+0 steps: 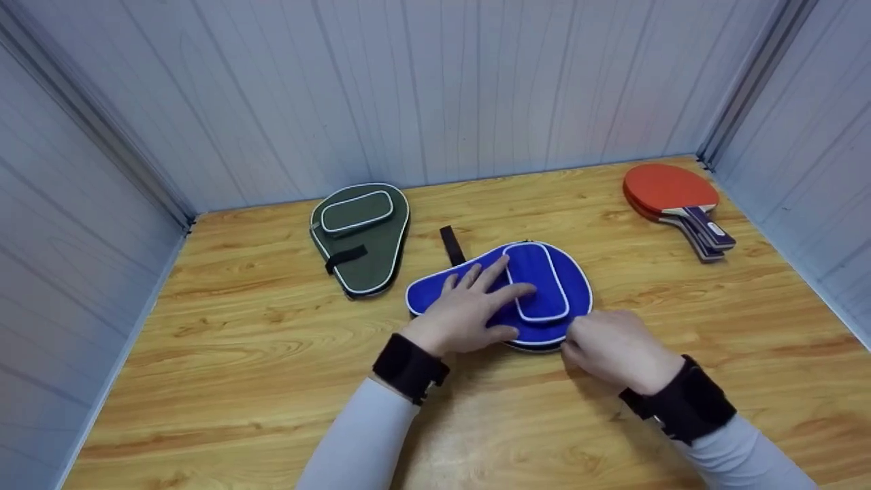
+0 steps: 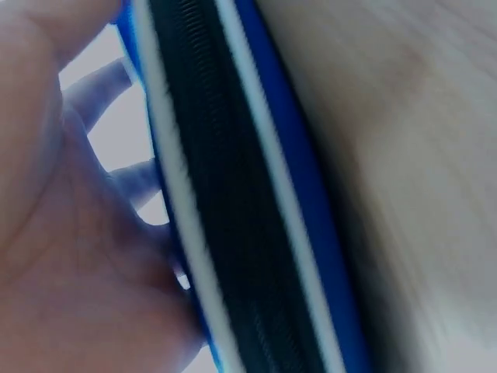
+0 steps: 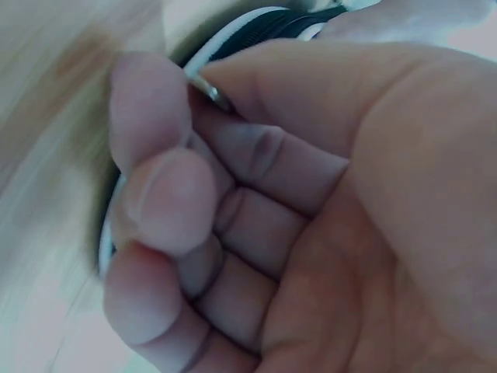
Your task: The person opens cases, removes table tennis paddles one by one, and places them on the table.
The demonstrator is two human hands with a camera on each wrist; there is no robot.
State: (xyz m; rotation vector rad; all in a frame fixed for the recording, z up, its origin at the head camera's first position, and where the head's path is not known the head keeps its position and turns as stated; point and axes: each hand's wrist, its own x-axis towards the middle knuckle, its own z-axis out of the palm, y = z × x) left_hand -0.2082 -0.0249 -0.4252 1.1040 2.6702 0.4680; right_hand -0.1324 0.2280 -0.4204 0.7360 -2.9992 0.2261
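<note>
Your left hand [image 1: 469, 309] lies on the blue paddle-shaped fabric case with white piping [image 1: 505, 315], its fingers straight and spread apart, the tip of the forefinger on the rounded blue pocket [image 1: 546, 292]. The case lies flat on the wood-grained desk [image 1: 238, 381] in front of you, its round end to your right and its narrow end to your left. A black fabric strap [image 1: 451, 246] sticks out from its far edge.

Your right hand [image 1: 616, 347] is at the near right edge of the round end, fingers curled in, with thumb and forefinger clamped together on a small silvery metal zipper pull [image 3: 211, 93]. Along the side of the case, your left wrist view shows the black zipper band [image 2: 241, 186] running between two white lines of piping.

Farther off to your left, apart from the blue case, lies a dark green paddle-shaped case with white piping [image 1: 374, 262], its narrow end toward you. Near the far right corner, two table tennis paddles with red faces [image 1: 670, 187] lie stacked, their handles pointing toward you and to the right.
</note>
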